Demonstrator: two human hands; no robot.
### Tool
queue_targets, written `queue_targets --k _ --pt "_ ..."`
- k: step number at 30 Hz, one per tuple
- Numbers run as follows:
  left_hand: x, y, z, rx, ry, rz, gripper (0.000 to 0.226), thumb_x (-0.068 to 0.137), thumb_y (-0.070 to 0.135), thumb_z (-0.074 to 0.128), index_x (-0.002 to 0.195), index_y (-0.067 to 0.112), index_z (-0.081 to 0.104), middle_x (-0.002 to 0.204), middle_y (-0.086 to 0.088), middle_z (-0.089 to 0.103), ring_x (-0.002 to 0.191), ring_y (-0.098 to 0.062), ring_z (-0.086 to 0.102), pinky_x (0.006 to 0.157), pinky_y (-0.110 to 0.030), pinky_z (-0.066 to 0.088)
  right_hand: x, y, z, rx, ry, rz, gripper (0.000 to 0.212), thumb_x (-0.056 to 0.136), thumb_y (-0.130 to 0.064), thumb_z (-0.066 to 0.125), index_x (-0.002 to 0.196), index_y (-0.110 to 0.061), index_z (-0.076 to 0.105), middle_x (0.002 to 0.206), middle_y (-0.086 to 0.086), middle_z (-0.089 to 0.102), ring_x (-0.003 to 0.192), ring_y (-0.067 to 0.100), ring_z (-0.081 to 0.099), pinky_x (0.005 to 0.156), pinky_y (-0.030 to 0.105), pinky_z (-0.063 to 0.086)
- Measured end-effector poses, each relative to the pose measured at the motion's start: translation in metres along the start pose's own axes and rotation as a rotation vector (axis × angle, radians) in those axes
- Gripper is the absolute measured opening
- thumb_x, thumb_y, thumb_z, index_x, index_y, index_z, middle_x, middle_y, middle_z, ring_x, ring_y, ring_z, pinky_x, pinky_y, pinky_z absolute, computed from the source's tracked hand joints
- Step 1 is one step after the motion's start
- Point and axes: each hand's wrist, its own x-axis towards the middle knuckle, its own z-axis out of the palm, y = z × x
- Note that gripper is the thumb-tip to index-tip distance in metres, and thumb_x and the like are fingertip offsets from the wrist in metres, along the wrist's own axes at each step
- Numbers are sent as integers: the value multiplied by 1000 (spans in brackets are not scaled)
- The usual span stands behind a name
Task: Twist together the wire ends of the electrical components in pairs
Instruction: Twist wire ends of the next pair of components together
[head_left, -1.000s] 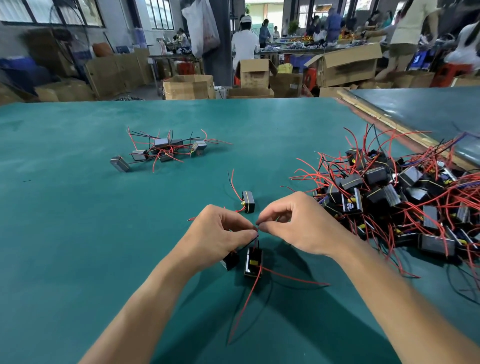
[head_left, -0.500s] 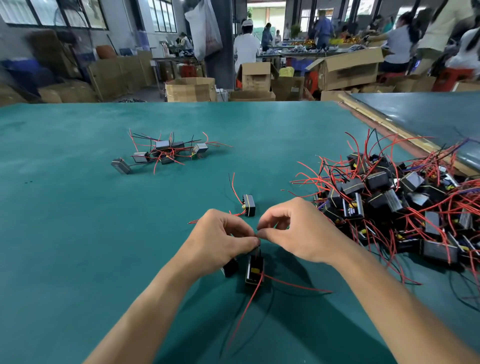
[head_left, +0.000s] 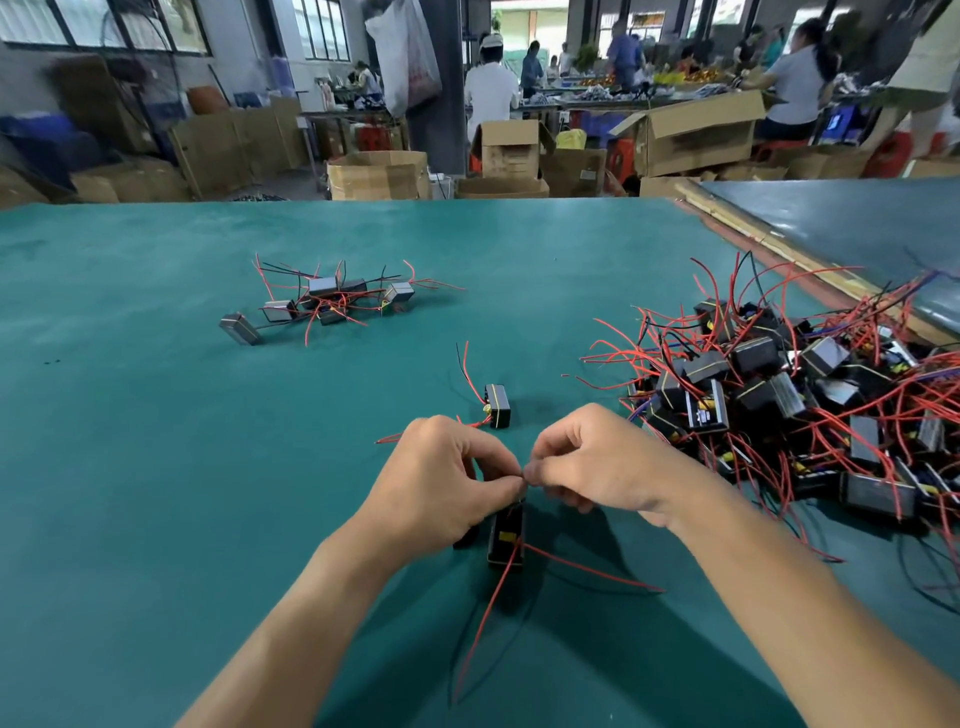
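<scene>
Your left hand (head_left: 447, 483) and right hand (head_left: 597, 462) meet fingertip to fingertip above the green table (head_left: 156, 467), both pinching the wire ends (head_left: 523, 476), which are too fine to make out clearly. Just below your hands hangs a black component (head_left: 506, 535) with a yellow label, its red lead (head_left: 587, 571) trailing to the right across the table. A second dark component (head_left: 466, 540) is mostly hidden under your left hand. Just beyond your hands lies a single component (head_left: 497, 406). A small cluster of components (head_left: 332, 301) sits far left, and a big tangled pile (head_left: 779, 395) lies on your right. Cardboard boxes (head_left: 696, 132) stand beyond the table.
</scene>
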Motion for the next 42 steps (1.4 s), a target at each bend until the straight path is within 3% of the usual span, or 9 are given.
queue_targets --k 3,7,12,15,18,23,31,35,42 --pt "0 -1 1 38 3 17 16 78 16 75 64 24 72 46 18 57 35 -2 42 41 -12 32 0 1 1 98 -42 72 26 88 -11 67 62 -16 66 50 -6 58 46 8 52 45 20 42" --pt "3 -5 -1 -44 -58 -86 15 83 17 72 68 21 74 50 13 61 40 -9 47 43 -19 37 -1 2 1 52 -6 -64 18 89 -13 68 70 -12 71 59 -2 64 52 8 54 50 20 45" --pt "3 -6 -5 -152 -112 -148 17 86 13 71 70 18 74 56 7 64 49 -12 49 47 -23 41 0 8 -5 -192 37 -240 18 77 -11 74 76 -30 74 73 -10 74 64 3 65 66 23 54" --pt "3 -5 -7 -182 -139 -164 16 85 11 71 71 17 75 58 8 64 53 -10 48 51 -23 39 -1 8 -7 -190 73 -296 21 73 -11 73 73 -32 73 69 -10 72 58 9 61 56 23 49" --pt "3 -5 -8 -209 -166 -164 14 86 11 71 73 16 76 59 8 65 54 -10 48 53 -24 38 -2 8 -6 -149 83 -318 20 74 -15 76 76 -34 74 63 -7 69 50 3 52 50 19 41" --pt "5 -10 -8 -207 -161 -144 11 85 12 73 76 15 76 62 6 65 57 -13 49 55 -28 39 0 8 -7 -149 82 -335 7 81 -22 76 78 -28 77 68 -4 72 63 20 64 61 33 53" --pt "3 -9 -5 -192 -166 -121 14 86 13 72 72 16 75 57 8 63 52 -13 46 51 -27 37 -1 6 -5 -130 1 -312 18 84 -13 71 70 -26 69 72 0 72 62 5 59 69 35 53" --pt "5 -10 -6 -214 -151 -132 14 88 11 71 75 11 74 57 6 57 55 -14 42 53 -25 33 -2 7 -8 -118 27 -351 24 78 -6 74 72 -29 72 72 -3 73 61 10 60 63 31 52" --pt "7 -9 -7 -253 -194 -158 15 88 8 70 74 10 74 55 7 58 49 -6 45 49 -18 36 2 10 -8 -100 46 -343 13 78 -15 79 77 -28 78 64 4 69 54 8 49 52 33 43"
